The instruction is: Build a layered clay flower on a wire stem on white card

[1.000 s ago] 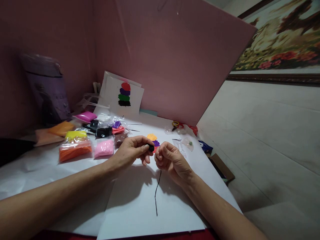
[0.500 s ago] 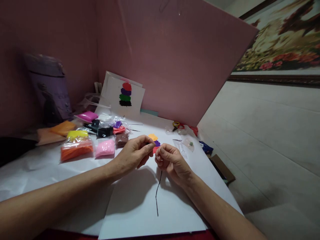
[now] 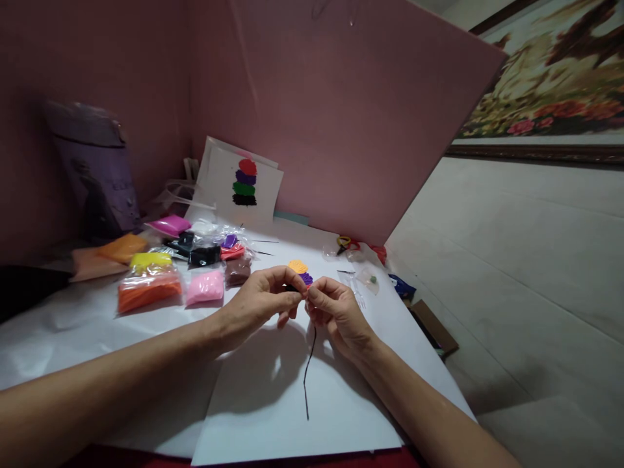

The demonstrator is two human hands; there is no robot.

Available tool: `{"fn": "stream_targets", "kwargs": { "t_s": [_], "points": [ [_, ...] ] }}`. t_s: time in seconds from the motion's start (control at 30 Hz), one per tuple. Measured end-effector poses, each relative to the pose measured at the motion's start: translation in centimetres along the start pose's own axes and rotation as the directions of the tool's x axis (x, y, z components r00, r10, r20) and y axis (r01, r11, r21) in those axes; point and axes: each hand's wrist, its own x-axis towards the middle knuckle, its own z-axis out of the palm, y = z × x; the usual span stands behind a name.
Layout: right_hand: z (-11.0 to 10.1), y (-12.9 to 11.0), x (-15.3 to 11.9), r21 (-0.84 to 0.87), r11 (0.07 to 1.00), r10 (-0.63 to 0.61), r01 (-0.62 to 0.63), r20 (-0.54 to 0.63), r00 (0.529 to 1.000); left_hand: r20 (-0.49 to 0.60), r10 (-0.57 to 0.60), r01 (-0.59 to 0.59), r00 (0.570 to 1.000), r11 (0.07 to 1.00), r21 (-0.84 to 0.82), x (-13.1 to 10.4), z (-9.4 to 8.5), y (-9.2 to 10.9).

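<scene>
My left hand [image 3: 266,298] is closed in a pinch, with a small dark piece [image 3: 291,288], like black modelling clay, showing under its index finger. My right hand [image 3: 336,312] is pinched too, its fingertips meeting those of the left; whatever lies between them is too small to make out. Both hands are over a white sheet [image 3: 263,422]. A thin black strand [image 3: 305,382] runs down the sheet below the right hand. Just behind the fingertips, textured orange [image 3: 298,266] and purple [image 3: 306,278] patches lie on the sheet, partly hidden.
Bags of coloured clay, such as pink [image 3: 205,288] and orange [image 3: 149,291], lie at the left. A card [image 3: 266,195] with stacked coloured patches leans at the back. Scissors [image 3: 344,243] and a clear plastic fork [image 3: 354,286] are at the right.
My fingertips have come together, the right hand shifting slightly left and up. The dark piece now shows under my left index finger. The strand has stayed in place.
</scene>
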Motion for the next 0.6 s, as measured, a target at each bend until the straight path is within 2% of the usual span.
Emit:
{"fn": "stream_targets", "kwargs": {
  "t_s": [0.13, 0.6],
  "points": [
    [0.15, 0.02, 0.00, -0.028, 0.999, -0.028, 0.028, -0.005, 1.000, -0.007, -0.033, 0.033, 0.999, 0.999, -0.006, 0.19, -0.16, -0.29],
    [0.54, -0.03, -0.19, -0.141, 0.984, -0.112, 0.109, -0.008, 0.994, -0.010, -0.012, 0.012, 1.000, 1.000, 0.010, 0.17, -0.08, -0.50]
  ]
}}
